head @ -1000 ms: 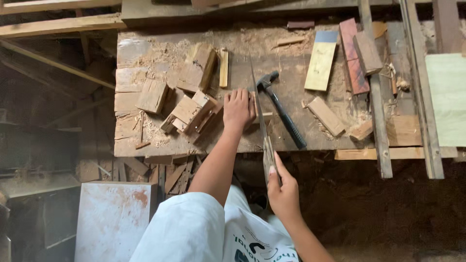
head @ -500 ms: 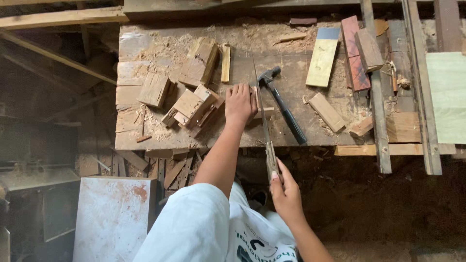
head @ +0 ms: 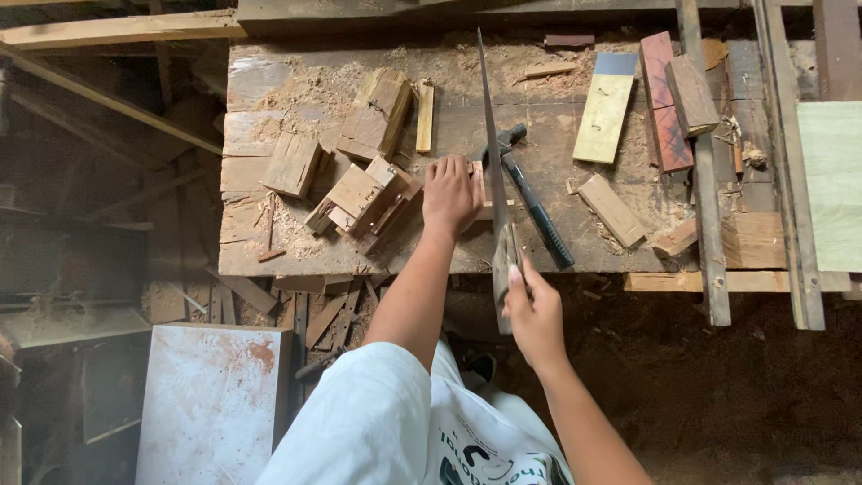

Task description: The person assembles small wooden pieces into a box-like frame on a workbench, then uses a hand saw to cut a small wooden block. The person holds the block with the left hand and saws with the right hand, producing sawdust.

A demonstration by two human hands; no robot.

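On workbench (head: 269,260): wood block (head: 480,190) under left hand (head: 451,193), saw (head: 492,153) across it, hammer (head: 534,208) just right, offcut pile (head: 364,199) left, plank (head: 606,106) behind.

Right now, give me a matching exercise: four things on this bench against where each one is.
Things:
1. saw
2. hammer
3. left hand
4. pale board

Places:
A. lying just right of the blade
B. pressed on a wood piece at the blade
C. gripped by the right hand
D. upper bench, left of the reddish plank

Pairs: 1-C, 2-A, 3-B, 4-D
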